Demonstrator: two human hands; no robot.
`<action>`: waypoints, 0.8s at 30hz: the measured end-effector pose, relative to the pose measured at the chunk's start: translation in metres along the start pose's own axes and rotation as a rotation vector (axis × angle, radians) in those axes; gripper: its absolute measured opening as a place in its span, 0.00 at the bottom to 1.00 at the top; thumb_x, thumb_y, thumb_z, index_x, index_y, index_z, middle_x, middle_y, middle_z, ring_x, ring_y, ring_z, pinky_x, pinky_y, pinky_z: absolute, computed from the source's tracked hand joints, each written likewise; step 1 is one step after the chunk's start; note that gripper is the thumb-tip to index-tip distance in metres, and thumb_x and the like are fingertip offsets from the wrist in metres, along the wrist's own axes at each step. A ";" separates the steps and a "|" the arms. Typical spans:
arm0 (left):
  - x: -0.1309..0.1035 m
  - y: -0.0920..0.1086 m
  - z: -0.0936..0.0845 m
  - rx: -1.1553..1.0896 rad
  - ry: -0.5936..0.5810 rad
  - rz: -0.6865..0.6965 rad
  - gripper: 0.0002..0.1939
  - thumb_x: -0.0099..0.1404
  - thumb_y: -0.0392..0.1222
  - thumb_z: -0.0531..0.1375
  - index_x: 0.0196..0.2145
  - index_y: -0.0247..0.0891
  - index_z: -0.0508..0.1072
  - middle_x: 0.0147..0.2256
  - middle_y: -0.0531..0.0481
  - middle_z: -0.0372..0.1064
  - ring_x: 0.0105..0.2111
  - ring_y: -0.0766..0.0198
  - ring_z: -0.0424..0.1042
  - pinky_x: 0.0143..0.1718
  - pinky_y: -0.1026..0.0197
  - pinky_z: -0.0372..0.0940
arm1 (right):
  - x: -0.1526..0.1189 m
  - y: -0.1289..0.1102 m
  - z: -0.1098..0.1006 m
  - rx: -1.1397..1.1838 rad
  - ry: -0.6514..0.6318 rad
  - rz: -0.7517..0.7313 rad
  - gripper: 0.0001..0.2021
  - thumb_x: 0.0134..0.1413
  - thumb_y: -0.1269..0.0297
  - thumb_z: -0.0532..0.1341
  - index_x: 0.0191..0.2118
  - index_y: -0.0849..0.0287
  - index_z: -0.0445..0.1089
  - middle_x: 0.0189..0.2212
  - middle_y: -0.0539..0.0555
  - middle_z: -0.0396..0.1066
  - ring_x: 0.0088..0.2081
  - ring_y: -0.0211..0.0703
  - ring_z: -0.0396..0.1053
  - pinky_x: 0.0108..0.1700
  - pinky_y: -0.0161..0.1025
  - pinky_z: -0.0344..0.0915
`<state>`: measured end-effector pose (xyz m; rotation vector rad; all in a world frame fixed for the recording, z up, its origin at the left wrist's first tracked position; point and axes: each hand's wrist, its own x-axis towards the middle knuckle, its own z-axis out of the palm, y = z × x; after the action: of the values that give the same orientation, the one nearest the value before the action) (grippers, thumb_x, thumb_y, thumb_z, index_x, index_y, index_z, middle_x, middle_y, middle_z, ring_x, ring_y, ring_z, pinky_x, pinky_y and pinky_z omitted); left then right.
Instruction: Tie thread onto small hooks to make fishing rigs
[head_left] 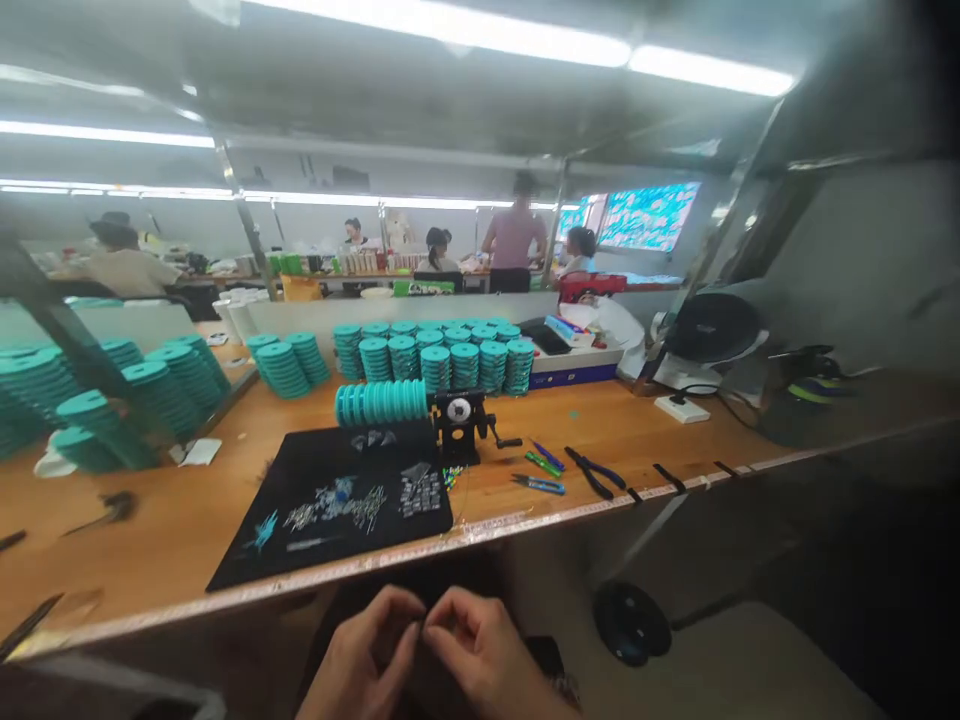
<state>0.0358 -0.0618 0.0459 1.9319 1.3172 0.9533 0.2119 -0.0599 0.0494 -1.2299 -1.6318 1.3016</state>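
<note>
Below the table's front edge, my left hand (367, 645) and my right hand (480, 640) meet at the fingertips. Thumb and forefinger are pinched together on each. Whatever lies between them is too small to make out. Just beyond, a black mat (262, 515) carries piles of small metal and clear pieces (341, 500) and a little bunch of blue bits (262, 530). Behind the mat stands a black hand-crank winder (459, 425) with a row of teal spools (382, 402) on its shaft.
Thread snips (538, 485), a green tool (544, 463) and pliers (594, 472) lie right of the winder. Stacks of teal spools (465, 365) line the back, more (172, 390) stand left. A fan (712, 330) and power strip (681, 408) are at right. People sit beyond.
</note>
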 end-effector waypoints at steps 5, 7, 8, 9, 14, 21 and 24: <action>-0.002 0.009 -0.006 0.014 -0.004 -0.093 0.07 0.63 0.39 0.56 0.37 0.40 0.74 0.23 0.54 0.67 0.23 0.65 0.65 0.26 0.67 0.62 | -0.006 -0.015 -0.006 -0.203 0.018 -0.094 0.05 0.58 0.65 0.60 0.38 0.57 0.72 0.21 0.44 0.56 0.24 0.36 0.56 0.28 0.34 0.52; -0.002 0.008 -0.005 0.017 -0.001 -0.096 0.07 0.63 0.38 0.56 0.35 0.39 0.75 0.24 0.53 0.69 0.23 0.66 0.65 0.25 0.67 0.61 | -0.006 -0.011 -0.006 -0.226 0.015 -0.082 0.05 0.58 0.65 0.60 0.37 0.57 0.72 0.21 0.44 0.56 0.25 0.37 0.56 0.29 0.34 0.52; -0.003 0.008 -0.004 0.017 -0.006 -0.091 0.07 0.63 0.37 0.56 0.34 0.39 0.75 0.25 0.53 0.71 0.23 0.66 0.65 0.25 0.67 0.60 | -0.006 -0.009 -0.005 -0.236 0.019 -0.079 0.05 0.59 0.65 0.60 0.36 0.57 0.73 0.21 0.44 0.56 0.25 0.37 0.57 0.30 0.34 0.53; -0.003 0.007 -0.004 0.016 -0.010 -0.087 0.07 0.63 0.37 0.56 0.33 0.39 0.75 0.26 0.52 0.71 0.23 0.66 0.65 0.24 0.67 0.60 | -0.006 -0.006 -0.004 -0.241 0.024 -0.079 0.06 0.59 0.64 0.60 0.35 0.57 0.73 0.21 0.45 0.58 0.25 0.37 0.57 0.30 0.35 0.53; -0.003 0.006 -0.001 0.038 0.004 -0.103 0.07 0.62 0.36 0.56 0.28 0.38 0.73 0.22 0.54 0.68 0.21 0.67 0.64 0.23 0.68 0.59 | -0.006 -0.001 -0.002 -0.209 0.027 -0.088 0.07 0.61 0.65 0.59 0.33 0.58 0.73 0.24 0.47 0.64 0.27 0.37 0.60 0.30 0.34 0.53; -0.006 0.010 -0.001 -0.099 0.019 -0.109 0.08 0.61 0.38 0.59 0.38 0.39 0.76 0.27 0.51 0.73 0.23 0.66 0.69 0.25 0.68 0.66 | -0.009 -0.006 -0.004 -0.229 0.016 -0.072 0.03 0.59 0.65 0.60 0.36 0.58 0.70 0.22 0.44 0.56 0.26 0.36 0.56 0.30 0.34 0.53; -0.007 0.009 0.000 -0.099 -0.017 -0.117 0.08 0.62 0.39 0.59 0.36 0.40 0.78 0.30 0.48 0.77 0.28 0.63 0.74 0.28 0.67 0.68 | -0.010 -0.004 -0.003 -0.205 0.025 -0.084 0.08 0.61 0.63 0.58 0.31 0.59 0.68 0.23 0.45 0.58 0.26 0.36 0.56 0.30 0.34 0.52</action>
<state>0.0382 -0.0712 0.0517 1.7648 1.3330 0.9241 0.2165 -0.0692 0.0541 -1.2765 -1.8141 1.0842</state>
